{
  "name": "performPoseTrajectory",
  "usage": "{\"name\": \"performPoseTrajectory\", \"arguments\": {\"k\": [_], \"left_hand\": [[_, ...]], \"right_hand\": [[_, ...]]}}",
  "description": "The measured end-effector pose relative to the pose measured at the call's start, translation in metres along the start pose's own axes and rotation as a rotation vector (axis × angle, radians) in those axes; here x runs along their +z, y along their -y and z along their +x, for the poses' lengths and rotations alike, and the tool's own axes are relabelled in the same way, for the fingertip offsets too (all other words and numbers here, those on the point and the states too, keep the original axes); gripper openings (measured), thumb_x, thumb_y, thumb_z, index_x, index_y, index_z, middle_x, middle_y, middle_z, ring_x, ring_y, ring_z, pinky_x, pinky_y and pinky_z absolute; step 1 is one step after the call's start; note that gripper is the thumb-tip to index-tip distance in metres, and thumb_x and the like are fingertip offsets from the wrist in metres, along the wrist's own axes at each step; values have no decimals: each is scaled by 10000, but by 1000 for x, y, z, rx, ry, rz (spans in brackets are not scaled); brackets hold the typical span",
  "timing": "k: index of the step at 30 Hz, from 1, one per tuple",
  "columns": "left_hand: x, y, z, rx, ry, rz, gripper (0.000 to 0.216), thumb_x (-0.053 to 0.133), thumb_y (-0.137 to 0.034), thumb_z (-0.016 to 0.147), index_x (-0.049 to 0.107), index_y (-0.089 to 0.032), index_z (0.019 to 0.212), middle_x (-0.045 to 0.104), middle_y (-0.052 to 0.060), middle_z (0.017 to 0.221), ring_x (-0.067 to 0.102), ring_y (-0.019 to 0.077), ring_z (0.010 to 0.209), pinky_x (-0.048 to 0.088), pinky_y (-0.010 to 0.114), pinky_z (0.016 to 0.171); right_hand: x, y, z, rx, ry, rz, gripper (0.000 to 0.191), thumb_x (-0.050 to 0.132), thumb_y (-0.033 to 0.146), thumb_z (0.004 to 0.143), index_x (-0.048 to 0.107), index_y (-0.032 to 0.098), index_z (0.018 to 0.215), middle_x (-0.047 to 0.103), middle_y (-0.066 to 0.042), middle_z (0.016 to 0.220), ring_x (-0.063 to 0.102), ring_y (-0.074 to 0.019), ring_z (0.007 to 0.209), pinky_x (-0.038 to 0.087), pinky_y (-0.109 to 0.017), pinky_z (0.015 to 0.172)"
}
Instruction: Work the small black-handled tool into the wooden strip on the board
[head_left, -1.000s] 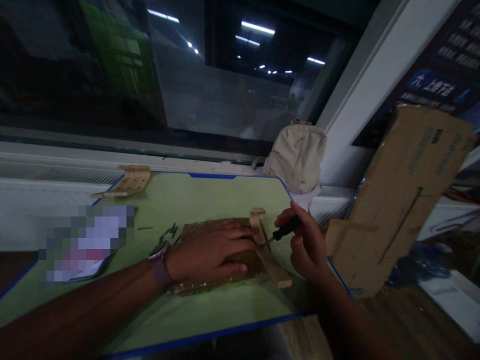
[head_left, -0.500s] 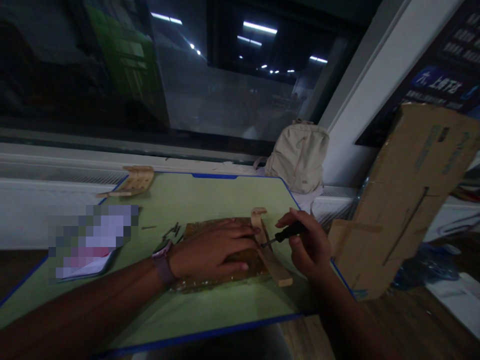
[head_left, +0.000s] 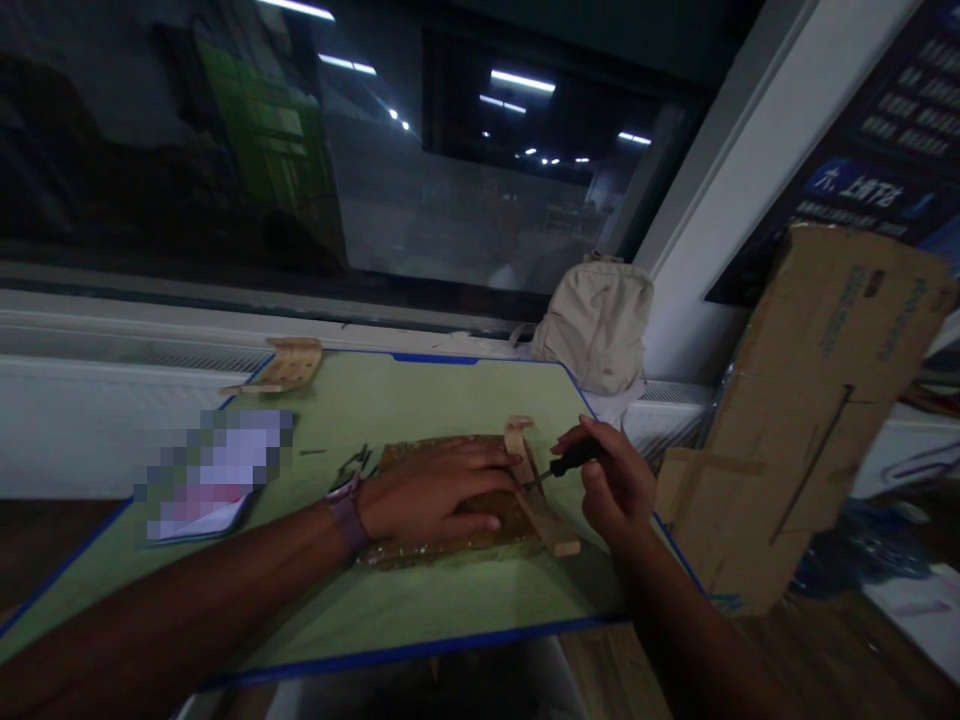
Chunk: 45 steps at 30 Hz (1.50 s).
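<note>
My right hand (head_left: 619,485) is closed around the black handle of a screwdriver (head_left: 574,458). Its metal shaft slants down left, with the tip at the middle of a curved wooden piece (head_left: 551,525). That piece lies over the right end of a brown, shiny block (head_left: 480,535) that looks wrapped in clear film or tape. My left hand (head_left: 435,490) lies flat on the block, fingers stretched out, fingertips against the wooden piece. Whether a screw sits under the tip is too small to tell. Several dark screws or nails (head_left: 356,460) lie left of the block.
The pale green table (head_left: 450,395) has a blue edge. A second curved wooden piece (head_left: 292,365) rests at its far left corner. Nearer stands a blurred-out phone or tablet (head_left: 217,480). A beige backpack (head_left: 600,320) leans by the window; a cardboard sheet (head_left: 817,420) stands at right.
The camera view has shifted slightly. My left hand stays flat on the block. My right hand still holds the screwdriver at the wooden piece, with its grip and tilt barely changed.
</note>
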<state>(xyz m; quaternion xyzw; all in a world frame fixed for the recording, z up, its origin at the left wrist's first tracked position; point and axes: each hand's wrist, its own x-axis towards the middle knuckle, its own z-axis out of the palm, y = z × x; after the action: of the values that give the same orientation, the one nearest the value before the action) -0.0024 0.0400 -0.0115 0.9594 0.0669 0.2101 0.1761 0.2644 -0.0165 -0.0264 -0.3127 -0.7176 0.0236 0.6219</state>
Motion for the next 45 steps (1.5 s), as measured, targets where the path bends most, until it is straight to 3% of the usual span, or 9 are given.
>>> {"name": "performPoseTrajectory", "arguments": {"k": [4, 8, 11, 15, 21, 25, 31, 38, 45], "left_hand": [[1, 1, 2, 20, -1, 12, 400, 647, -430, 1098, 650, -205, 1428, 649, 153, 1545, 601, 349, 1434, 453, 516, 1239], [3, 3, 4, 22, -7, 37, 405, 675, -442, 1086, 669, -188, 1402, 662, 149, 1527, 607, 354, 1430, 465, 509, 1229], [6, 7, 5, 31, -9, 43, 433, 680, -457, 1083, 679, -160, 1397, 656, 164, 1531, 605, 364, 1436, 460, 507, 1238], [9, 9, 7, 42, -19, 43, 459, 682, -451, 1081, 669, -143, 1421, 631, 178, 1567, 570, 370, 1483, 420, 500, 1276], [8, 8, 8, 44, -22, 33, 428, 686, -432, 1079, 678, -143, 1394, 651, 185, 1536, 602, 376, 1446, 458, 498, 1242], [7, 7, 9, 36, -20, 30, 403, 695, -434, 1074, 674, -179, 1384, 680, 160, 1498, 613, 357, 1435, 476, 478, 1220], [8, 8, 9, 30, -4, 52, 396, 670, -466, 1082, 681, -193, 1370, 683, 143, 1502, 627, 360, 1410, 469, 492, 1206], [7, 3, 5, -21, -15, 58, 421, 589, -549, 1116, 689, -225, 1366, 671, 120, 1523, 635, 347, 1389, 449, 476, 1215], [1, -4, 4, -57, 34, -12, 453, 705, -458, 1055, 667, -241, 1451, 661, 107, 1528, 588, 342, 1438, 408, 494, 1272]], "right_hand": [[2, 3, 8, 78, 87, 104, 460, 589, 301, 1100, 595, 343, 1558, 826, -73, 1069, 838, -202, 907, 702, -364, 747], [-8, 3, 14, 121, 134, -46, 382, 722, 308, 1037, 708, 301, 1419, 841, -61, 1003, 849, -197, 822, 704, -320, 722], [-16, 4, 20, -22, 121, -298, 324, 834, 348, 947, 777, 276, 1258, 846, -66, 984, 833, -218, 785, 684, -306, 657], [-16, 15, 33, -214, 224, -408, 234, 713, 314, 1020, 767, 269, 1244, 819, -51, 876, 797, -216, 724, 662, -304, 623], [-16, 22, 64, -109, 501, -174, 474, 543, 269, 1112, 576, 339, 1579, 832, -93, 1209, 818, -239, 1105, 690, -386, 952], [-22, 11, 78, 50, 642, -4, 396, 598, 326, 1103, 674, 361, 1490, 858, -71, 1137, 843, -227, 1036, 699, -366, 929], [-16, -12, 62, 91, 382, 27, 229, 810, 391, 972, 801, 292, 1178, 798, -38, 879, 792, -180, 757, 652, -241, 653], [-1, -21, 33, 39, 274, 50, 351, 588, 346, 1100, 685, 313, 1435, 776, -78, 1066, 773, -201, 933, 655, -282, 738], [3, -23, 22, 107, 216, 119, 356, 583, 316, 1104, 651, 316, 1453, 773, -70, 1052, 762, -203, 932, 647, -306, 758]]}}
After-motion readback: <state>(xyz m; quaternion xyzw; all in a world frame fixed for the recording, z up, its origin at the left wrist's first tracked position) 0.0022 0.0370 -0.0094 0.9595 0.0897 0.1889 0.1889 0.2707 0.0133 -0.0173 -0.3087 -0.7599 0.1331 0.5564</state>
